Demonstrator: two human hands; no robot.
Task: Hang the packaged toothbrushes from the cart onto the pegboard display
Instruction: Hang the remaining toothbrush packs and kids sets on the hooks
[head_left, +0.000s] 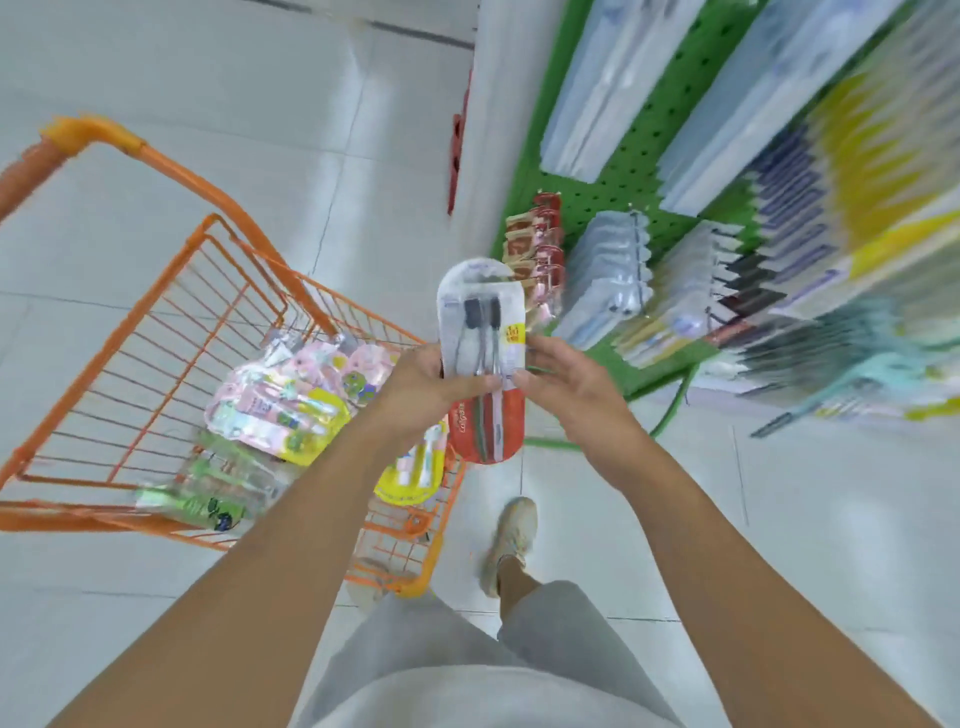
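**One pack up, many more in the cart**

Two hands hold one toothbrush pack (480, 358) just above the near corner of the orange cart (156, 332). The left hand (423, 387) has its fingers and thumb curled around the left edge of the pack. The right hand (563, 387) pinches the right edge, with its other fingers loose. The pack stands tall, with its clear top up and its red bottom down.

The job looks like it is in the middle. Many packs (280, 400) are left lying in the cart, pink ones, yellow ones and green ones. The pack in the hands is not hung yet.

The green pegboard (631, 156) stands to the right of the cart. Rows of hung packs (610, 275) fill much of it, packed close together. Finding a hook with room may be the tricky part. A foot in a pale shoe (511, 540) stands on the white floor (208, 78) just beside the cart. The picture is blurry, so the hooks are hard to see.
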